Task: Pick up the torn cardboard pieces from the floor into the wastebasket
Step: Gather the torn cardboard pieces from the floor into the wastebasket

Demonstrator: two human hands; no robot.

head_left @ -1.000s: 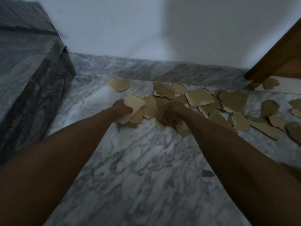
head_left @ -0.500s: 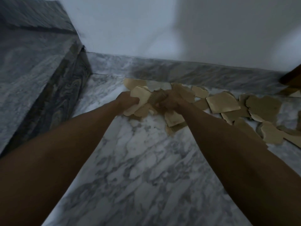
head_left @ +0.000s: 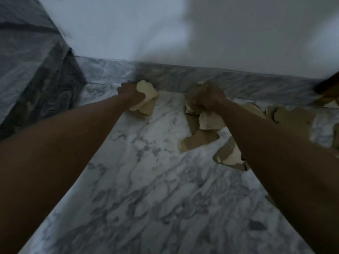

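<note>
Both hands have pulled apart since half a second ago, when they worked close together over one heap of torn cardboard; each now carries its own share, with bare marble between them. Clutched in the left hand [head_left: 132, 94], whose fingers are curled round it, is a pale bundle of cardboard pieces [head_left: 146, 97], lying close to the foot of the marble skirting [head_left: 256, 82]; whether its lower edge touches the floor cannot be told through the blur. A darker, crumpled wad of cardboard [head_left: 194, 96] is gripped in the right hand [head_left: 208, 98], fingers closed over it, with a pale scrap [head_left: 209, 120] showing just under the fist; whether that scrap is held or lies loose cannot be told. More torn pieces lie on the marble floor [head_left: 146, 180] near the right forearm: a brown corrugated piece [head_left: 198, 142] below the fist, another pale-edged piece [head_left: 229, 154] partly hidden by the arm, and a larger spread of pieces [head_left: 293, 118] farther right along the skirting. No wastebasket shows in the head view. Above the skirting rises a plain white wall [head_left: 183, 30]. At left a dark grey veined stone block [head_left: 33, 70] stands against the wall corner. At the far right edge a bit of brown wood [head_left: 328, 87] reaches into view, too blurred to name.
</note>
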